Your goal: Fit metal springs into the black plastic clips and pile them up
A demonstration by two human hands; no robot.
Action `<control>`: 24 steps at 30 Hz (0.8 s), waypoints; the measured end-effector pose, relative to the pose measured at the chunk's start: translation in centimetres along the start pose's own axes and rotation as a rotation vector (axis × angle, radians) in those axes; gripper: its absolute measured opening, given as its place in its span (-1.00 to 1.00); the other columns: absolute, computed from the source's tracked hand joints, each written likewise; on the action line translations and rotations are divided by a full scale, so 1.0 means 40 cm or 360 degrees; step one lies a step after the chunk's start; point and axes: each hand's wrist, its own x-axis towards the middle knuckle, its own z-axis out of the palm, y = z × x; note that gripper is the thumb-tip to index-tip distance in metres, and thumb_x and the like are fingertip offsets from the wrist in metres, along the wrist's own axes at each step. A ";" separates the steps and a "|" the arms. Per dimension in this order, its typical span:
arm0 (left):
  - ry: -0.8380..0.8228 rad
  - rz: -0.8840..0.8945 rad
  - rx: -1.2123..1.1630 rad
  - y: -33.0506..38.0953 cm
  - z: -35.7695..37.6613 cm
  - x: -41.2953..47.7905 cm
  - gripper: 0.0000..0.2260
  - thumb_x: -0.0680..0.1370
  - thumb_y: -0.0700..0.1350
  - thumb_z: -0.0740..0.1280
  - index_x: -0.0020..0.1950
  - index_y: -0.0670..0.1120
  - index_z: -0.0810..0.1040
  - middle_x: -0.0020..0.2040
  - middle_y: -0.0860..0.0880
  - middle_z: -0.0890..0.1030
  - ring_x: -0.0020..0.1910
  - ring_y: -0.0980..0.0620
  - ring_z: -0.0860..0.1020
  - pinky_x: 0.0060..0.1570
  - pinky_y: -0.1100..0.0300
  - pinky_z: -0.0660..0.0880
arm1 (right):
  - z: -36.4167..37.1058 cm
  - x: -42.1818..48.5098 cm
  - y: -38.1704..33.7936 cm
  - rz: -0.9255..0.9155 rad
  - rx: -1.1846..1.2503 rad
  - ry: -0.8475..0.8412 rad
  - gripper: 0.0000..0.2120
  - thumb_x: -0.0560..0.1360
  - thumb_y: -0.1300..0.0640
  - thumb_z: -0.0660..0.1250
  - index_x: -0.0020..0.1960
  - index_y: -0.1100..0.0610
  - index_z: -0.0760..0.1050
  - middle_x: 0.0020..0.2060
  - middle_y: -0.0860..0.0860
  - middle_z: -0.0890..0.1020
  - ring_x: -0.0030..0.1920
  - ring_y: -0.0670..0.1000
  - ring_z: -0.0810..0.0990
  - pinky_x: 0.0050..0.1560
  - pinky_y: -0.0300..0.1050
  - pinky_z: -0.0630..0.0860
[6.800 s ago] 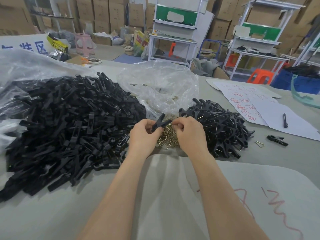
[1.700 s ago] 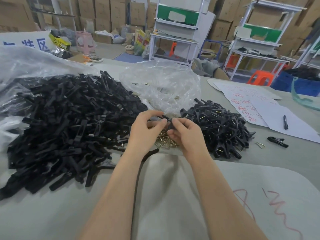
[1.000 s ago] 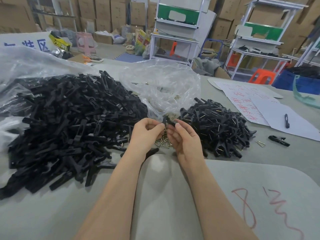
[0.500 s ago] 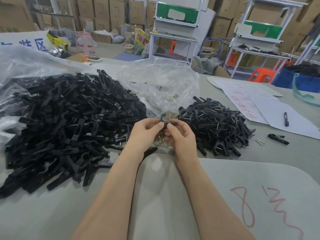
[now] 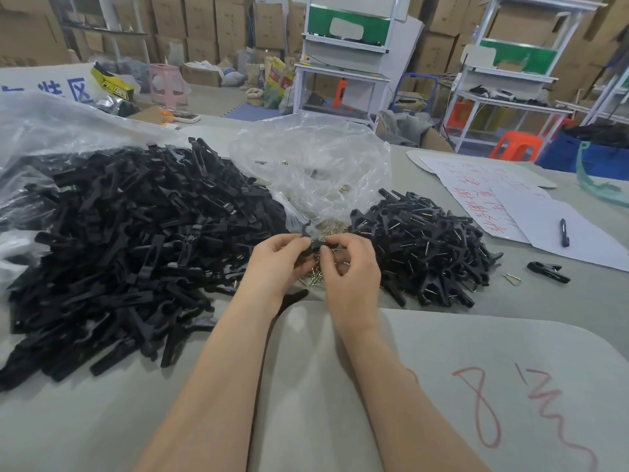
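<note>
Black clip (image 5: 313,242) pinched in closed grips of left hand (image 5: 276,264) and right hand (image 5: 352,269) above loose springs (image 5: 318,279), perhaps holding one.

A black clip (image 5: 310,240) sits pinched above golden springs (image 5: 316,278), between loose halves (image 5: 136,240) and the assembled pile (image 5: 425,253).

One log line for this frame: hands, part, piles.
left hand: pinches black clip | right hand: pinches same clip | springs: heaped below hands | assembled pile: right of hands | loose clip pile: left
</note>
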 end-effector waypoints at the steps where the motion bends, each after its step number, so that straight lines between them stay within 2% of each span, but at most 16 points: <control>1: 0.0004 0.0005 0.0005 0.001 0.002 -0.001 -0.90 0.55 -0.28 0.31 0.05 -0.25 0.54 -0.12 -0.14 0.57 -0.21 0.04 0.56 -0.24 0.34 0.59 | 0.000 0.000 -0.001 -0.0028 -0.0028 -0.0020 -0.87 0.50 0.25 0.36 0.02 0.10 0.56 0.01 -0.02 0.51 -0.19 -0.16 0.53 -0.10 -0.32 0.48; 4: 0.0002 0.0000 0.0006 0.004 0.001 -0.003 -0.90 0.55 -0.27 0.32 0.05 -0.24 0.55 -0.13 -0.13 0.59 -0.17 0.01 0.56 -0.13 0.27 0.60 | 0.002 -0.002 0.001 -0.0120 -0.0178 -0.0089 -0.79 0.48 0.30 0.35 0.10 0.18 0.57 0.10 0.04 0.50 0.04 -0.06 0.53 0.12 -0.26 0.45; 5: -0.0015 -0.0012 -0.0004 0.006 -0.001 -0.004 -0.92 0.55 -0.27 0.33 0.02 -0.23 0.56 -0.18 -0.10 0.60 -0.18 0.01 0.56 -0.12 0.25 0.59 | 0.003 -0.002 0.002 -0.0160 -0.0249 -0.0089 -0.78 0.47 0.31 0.35 0.11 0.20 0.57 0.13 0.05 0.49 0.11 -0.03 0.49 0.19 -0.33 0.37; 7: -0.0063 -0.0043 -0.0035 0.009 -0.006 -0.006 -0.94 0.54 -0.26 0.33 -0.05 -0.21 0.59 -0.29 -0.04 0.61 -0.23 0.04 0.55 -0.12 0.24 0.60 | 0.004 -0.003 -0.001 -0.0199 -0.0347 -0.0076 -0.78 0.46 0.31 0.35 0.10 0.22 0.58 0.12 0.05 0.50 0.14 -0.01 0.44 0.20 -0.46 0.24; 8: -0.0084 -0.0063 -0.0058 0.010 -0.008 -0.006 -0.95 0.54 -0.25 0.33 -0.08 -0.19 0.59 -0.33 -0.01 0.60 -0.26 0.05 0.54 -0.11 0.23 0.59 | 0.005 -0.003 -0.003 -0.0197 -0.0358 -0.0092 -0.79 0.46 0.31 0.35 0.10 0.22 0.58 0.11 0.06 0.52 0.14 0.01 0.45 0.21 -0.41 0.28; 11: -0.0115 -0.0117 -0.0150 0.013 -0.011 -0.002 -0.91 0.53 -0.21 0.36 -0.16 -0.12 0.63 -0.37 0.03 0.60 -0.30 0.09 0.54 -0.07 0.21 0.58 | 0.004 0.001 0.002 -0.0154 -0.0256 -0.0182 -0.82 0.50 0.30 0.33 0.09 0.22 0.59 0.03 0.07 0.59 0.08 0.06 0.53 0.15 -0.03 0.46; 13: -0.0152 -0.0117 -0.0181 0.014 -0.014 -0.002 -0.79 0.53 -0.17 0.36 -0.28 -0.05 0.69 -0.33 0.03 0.62 -0.31 0.11 0.55 -0.15 0.26 0.57 | 0.003 0.000 -0.002 -0.0096 -0.0101 -0.0221 -0.82 0.52 0.29 0.32 0.08 0.15 0.60 -0.02 0.02 0.61 0.05 0.01 0.56 0.13 -0.06 0.49; 16: -0.0198 -0.0123 -0.0236 0.016 -0.020 -0.002 -0.75 0.55 -0.11 0.34 -0.29 0.00 0.71 -0.26 0.04 0.66 -0.29 0.14 0.59 -0.22 0.31 0.56 | 0.002 -0.004 -0.009 0.0071 0.0156 -0.0261 -0.77 0.51 0.26 0.35 0.07 -0.02 0.53 -0.14 -0.11 0.60 -0.08 -0.26 0.56 -0.01 -0.42 0.43; 17: -0.0184 -0.0140 -0.0270 0.017 -0.022 -0.002 -0.76 0.55 -0.11 0.35 -0.28 -0.01 0.71 -0.27 0.05 0.66 -0.30 0.15 0.60 -0.23 0.31 0.56 | 0.002 -0.002 -0.009 0.0117 0.0213 -0.0258 -0.77 0.51 0.25 0.36 0.05 -0.05 0.49 -0.17 -0.14 0.59 -0.13 -0.29 0.55 -0.06 -0.46 0.41; 20: -0.0113 -0.0194 -0.0361 0.017 -0.024 0.003 -0.87 0.56 -0.12 0.33 -0.15 -0.03 0.64 -0.29 0.07 0.65 -0.31 0.18 0.57 -0.23 0.33 0.50 | -0.003 0.008 -0.007 0.0295 0.0462 -0.0206 -0.82 0.53 0.27 0.33 -0.02 -0.02 0.52 -0.22 -0.10 0.61 -0.20 -0.22 0.57 -0.08 -0.32 0.49; 22: -0.0119 -0.0136 -0.0273 0.010 -0.022 0.006 -0.93 0.57 -0.16 0.31 -0.05 -0.06 0.60 -0.24 0.06 0.65 -0.24 0.16 0.58 -0.17 0.31 0.49 | -0.007 0.016 -0.009 0.0565 0.0929 -0.0195 -0.83 0.55 0.31 0.30 -0.05 0.06 0.55 -0.24 -0.05 0.64 -0.20 -0.13 0.60 -0.11 -0.26 0.55; 24: -0.0139 -0.0041 -0.0099 0.002 -0.017 0.004 -0.90 0.56 -0.20 0.32 0.06 -0.10 0.57 -0.15 0.03 0.66 -0.16 0.14 0.60 -0.07 0.29 0.51 | -0.011 0.021 -0.009 0.0847 0.1388 -0.0235 -0.85 0.56 0.32 0.26 -0.05 0.14 0.56 -0.27 0.00 0.65 -0.24 -0.11 0.60 -0.16 -0.28 0.56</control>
